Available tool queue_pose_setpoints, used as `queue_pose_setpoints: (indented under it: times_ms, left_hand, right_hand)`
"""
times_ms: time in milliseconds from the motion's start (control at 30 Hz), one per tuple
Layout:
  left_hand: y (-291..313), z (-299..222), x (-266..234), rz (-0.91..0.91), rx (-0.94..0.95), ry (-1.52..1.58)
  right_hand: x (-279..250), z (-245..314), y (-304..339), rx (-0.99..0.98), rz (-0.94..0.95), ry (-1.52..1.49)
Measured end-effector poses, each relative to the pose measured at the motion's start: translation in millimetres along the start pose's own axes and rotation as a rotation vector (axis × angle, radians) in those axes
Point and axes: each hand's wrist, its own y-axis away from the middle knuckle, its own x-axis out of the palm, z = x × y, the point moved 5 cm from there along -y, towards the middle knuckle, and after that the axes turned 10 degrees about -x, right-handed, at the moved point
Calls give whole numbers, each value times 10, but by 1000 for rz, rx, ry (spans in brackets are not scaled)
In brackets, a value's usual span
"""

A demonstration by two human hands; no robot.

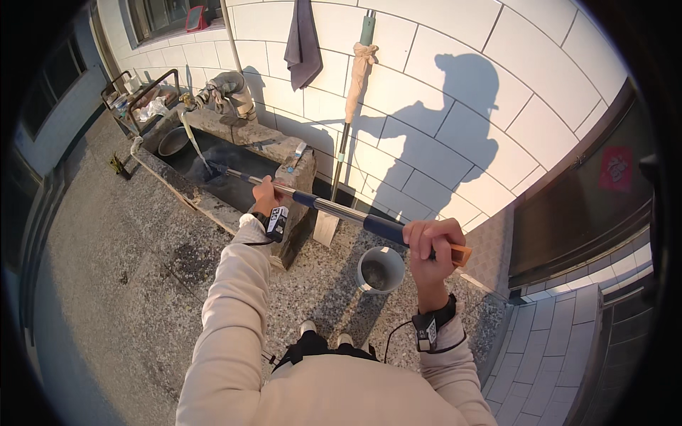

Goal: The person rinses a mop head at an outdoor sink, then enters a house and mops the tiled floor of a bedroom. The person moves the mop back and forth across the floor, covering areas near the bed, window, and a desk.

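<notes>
Both my hands are wrapped round the handle of a long mop point(346, 212), silver with dark blue grips and an orange end. My left hand point(266, 197) grips it partway down, above the near rim of a stone trough point(213, 215). Near the orange end, my right hand point(434, 246) closes round the upper grip. The handle slants down to the left into the water, where the dark mop head point(213, 171) shows only in part. Water runs from a pale hose point(190, 135) on a tap point(187, 101) beside the mop head. A metal basin point(173, 142) sits in the trough's far left end.
A grey bucket point(381, 270) stands on the pebbled floor below the handle. Against the tiled wall lean a cloth-wrapped pole point(353, 92) and a flat pale board point(326, 228). A dark towel point(303, 46) hangs there. A metal-framed rack point(145, 96) is beyond the trough; a dark door point(568, 227) is at right.
</notes>
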Motion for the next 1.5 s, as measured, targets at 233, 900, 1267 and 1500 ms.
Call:
queue_pose_setpoints:
  times_ms: [233, 900, 1267, 1500]
  left_hand:
    - [852, 1045, 373, 174, -3, 47]
    - [27, 386, 64, -53, 54, 90]
    - [1608, 925, 727, 396, -117, 52]
    - [241, -145, 302, 342, 67, 97]
  right_hand:
    - [-670, 1204, -7, 28, -303, 103]
    - [-272, 313, 172, 107, -8, 64]
    - [-217, 1600, -752, -491, -52, -133]
    - [287, 106, -642, -277, 27, -36]
